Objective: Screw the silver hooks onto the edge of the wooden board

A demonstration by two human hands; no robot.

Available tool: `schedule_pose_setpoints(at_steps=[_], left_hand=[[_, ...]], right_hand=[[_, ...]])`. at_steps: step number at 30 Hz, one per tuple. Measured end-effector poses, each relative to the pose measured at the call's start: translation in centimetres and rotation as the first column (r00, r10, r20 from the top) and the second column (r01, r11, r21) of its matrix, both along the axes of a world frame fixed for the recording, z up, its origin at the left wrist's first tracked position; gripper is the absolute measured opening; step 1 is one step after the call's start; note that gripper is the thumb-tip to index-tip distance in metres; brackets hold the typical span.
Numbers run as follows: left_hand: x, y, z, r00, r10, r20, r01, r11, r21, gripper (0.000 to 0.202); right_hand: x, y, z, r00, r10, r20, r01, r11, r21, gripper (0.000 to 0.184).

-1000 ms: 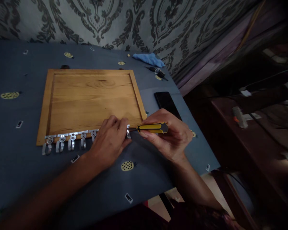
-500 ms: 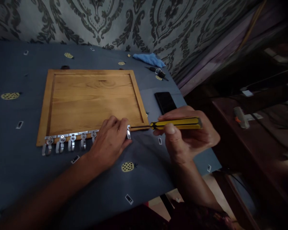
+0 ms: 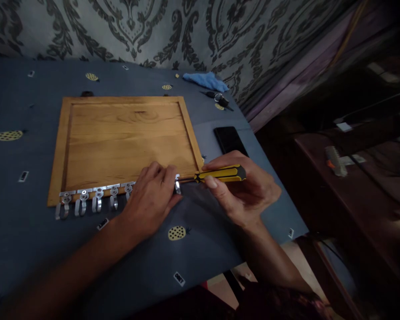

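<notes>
Right hand (image 3: 243, 191) pinches my yellow screwdriver (image 3: 220, 174), tip at the right end of the hook rail (image 3: 86, 195); my left hand (image 3: 151, 200) presses, fingers together, on that rail along the near edge of the wooden board (image 3: 123, 138).

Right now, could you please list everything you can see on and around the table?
board: one, honey-brown wood, middle of the table.
hook rail: one, silver, along the board's near edge; five hooks show at its left.
screwdriver: one, yellow and black, tip at the rail's right end.
phone: one, black, right of the board.
cloth: one, blue, far right corner.
keys: one bunch, dark, near the cloth.
table: one, blue patterned cover.
wall: grey damask paper, behind.
left hand: on the rail's right part.
right hand: gripping the screwdriver handle.
</notes>
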State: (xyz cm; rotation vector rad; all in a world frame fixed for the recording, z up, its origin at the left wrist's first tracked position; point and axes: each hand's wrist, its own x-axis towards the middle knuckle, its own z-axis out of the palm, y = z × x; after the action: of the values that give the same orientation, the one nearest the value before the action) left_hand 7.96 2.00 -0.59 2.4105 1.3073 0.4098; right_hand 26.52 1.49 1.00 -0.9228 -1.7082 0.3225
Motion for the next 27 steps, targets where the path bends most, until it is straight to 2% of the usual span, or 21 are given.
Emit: schedule_pose_setpoints(at_steps=[9,21,27], left_hand=[[-0.08,-0.03,-0.18,1.0,-0.002,0.003,0.002,0.999,0.033,0.029],[-0.03,-0.06,-0.34,1.0,0.0,0.019,-0.001,0.999,0.045,0.022],[-0.07,0.01,-0.25,1.0,-0.019,0.002,0.019,0.999,0.038,0.027]], right_hand=[[-0.21,0.19,0.01,0.999,0.013,0.048,-0.013,1.0,-0.008,0.01],[-0.57,-0.01,0.23,0.989,0.018,0.144,-0.023,0.999,0.03,0.019],[-0.73,-0.04,0.3,0.991,0.017,0.136,-0.021,0.999,0.03,0.019]])
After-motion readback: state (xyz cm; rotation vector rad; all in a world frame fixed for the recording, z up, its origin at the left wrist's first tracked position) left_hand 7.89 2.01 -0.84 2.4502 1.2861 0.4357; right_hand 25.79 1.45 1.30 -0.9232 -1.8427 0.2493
